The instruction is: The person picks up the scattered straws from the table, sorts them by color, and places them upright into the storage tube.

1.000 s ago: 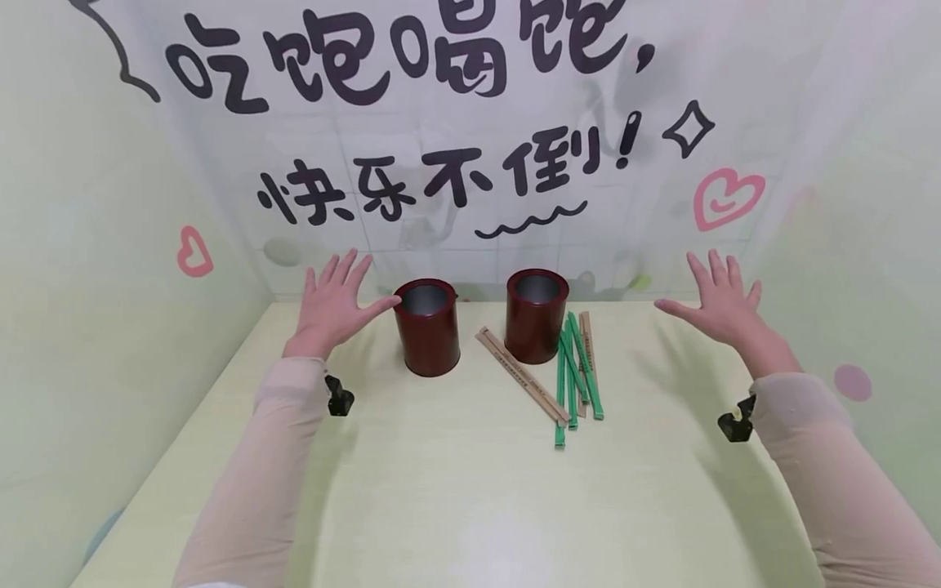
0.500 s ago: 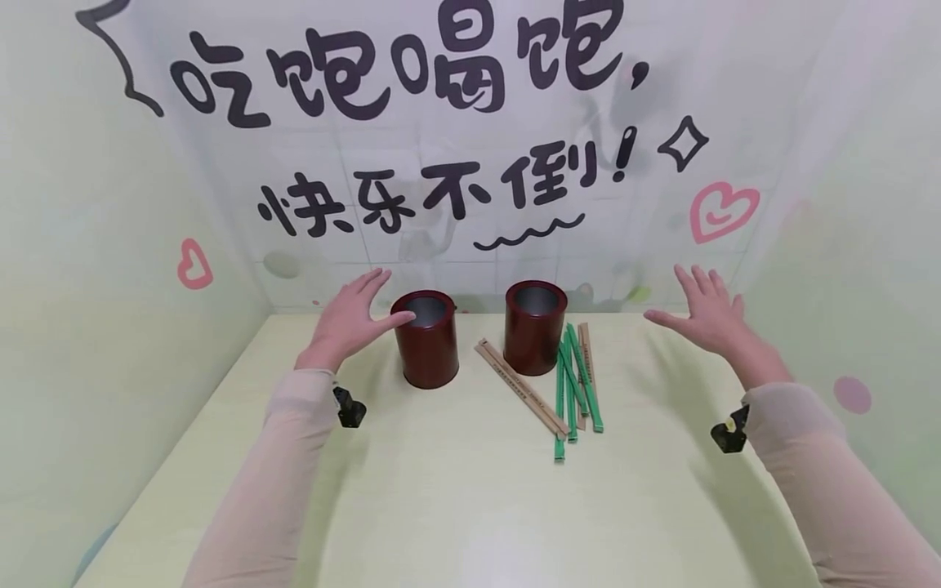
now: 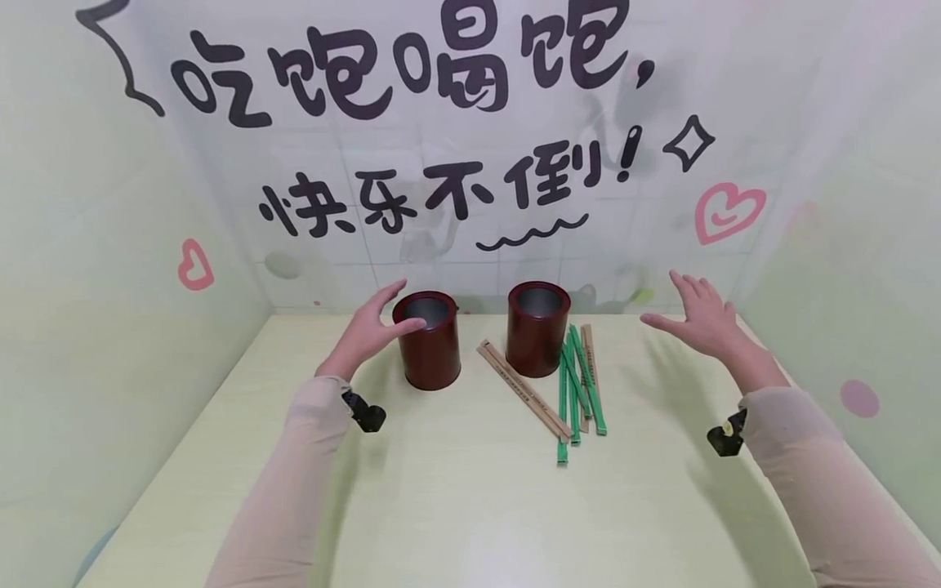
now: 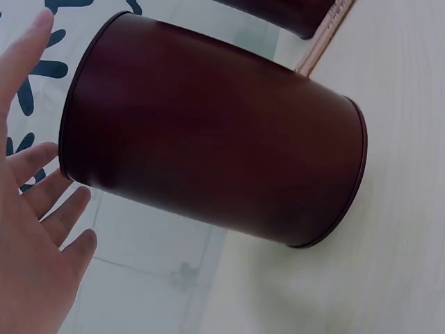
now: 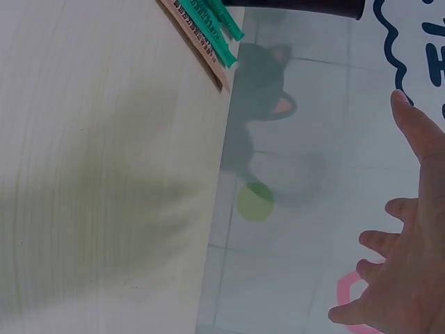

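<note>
Two dark red, open-topped cylindrical canisters stand upright near the back of the table. My left hand (image 3: 370, 331) is beside the left canister (image 3: 431, 351), its thumb overlapping the rim in the head view. In the left wrist view that canister (image 4: 208, 132) fills the middle, with the fingers spread loosely by its top edge. My right hand (image 3: 702, 322) hovers with fingers extended, well right of the other canister (image 3: 534, 343). Several green paper-wrapped sticks (image 3: 581, 384) and brown paper-wrapped sticks (image 3: 524, 392) lie by the right canister, partly crossing each other.
A pale wooden table (image 3: 470, 506) runs up to a white backdrop (image 3: 470, 269) printed with large black characters and pink hearts. Side panels (image 3: 88, 327) rise at the left and right. A black wrist camera (image 3: 365, 412) sits on the left sleeve; the right sleeve bears another (image 3: 726, 437).
My left hand has moved right, toward the left canister, its thumb now across the rim. My right hand has shifted slightly left. The canisters and sticks stay put on the table.
</note>
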Demonstrator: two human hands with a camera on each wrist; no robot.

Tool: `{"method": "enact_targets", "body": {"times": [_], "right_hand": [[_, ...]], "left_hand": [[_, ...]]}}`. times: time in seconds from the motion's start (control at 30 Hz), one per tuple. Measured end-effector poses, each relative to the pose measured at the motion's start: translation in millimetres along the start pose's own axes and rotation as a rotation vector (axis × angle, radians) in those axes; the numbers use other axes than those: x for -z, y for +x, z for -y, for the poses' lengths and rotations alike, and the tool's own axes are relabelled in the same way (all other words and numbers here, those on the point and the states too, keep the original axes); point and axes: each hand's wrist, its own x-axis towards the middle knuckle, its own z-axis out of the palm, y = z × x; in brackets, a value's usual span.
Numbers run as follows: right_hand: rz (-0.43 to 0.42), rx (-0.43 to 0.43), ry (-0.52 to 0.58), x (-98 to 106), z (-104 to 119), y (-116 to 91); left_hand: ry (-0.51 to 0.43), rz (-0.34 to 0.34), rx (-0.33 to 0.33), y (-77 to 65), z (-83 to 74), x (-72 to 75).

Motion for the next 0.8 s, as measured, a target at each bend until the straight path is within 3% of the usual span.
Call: {"method": "enact_targets", "body": {"times": [0.2,0.33,0.8], "right_hand": [[0.000,0.035,0.028,-4.8,3.5,-0.4],[-0.008,0.071,0.070,-8.3,5.1,0.0],[0.008,0.098,0.186,-6.9,23.3,7.2]], "left_hand": [[-0.181,0.021,-0.002,-0.4,11.2,-11.1],[-0.248,0.032,0.005,-0.8,16.0,-15.8],[-0.258,0.054,0.027,4.1,18.6,-15.2]]}}
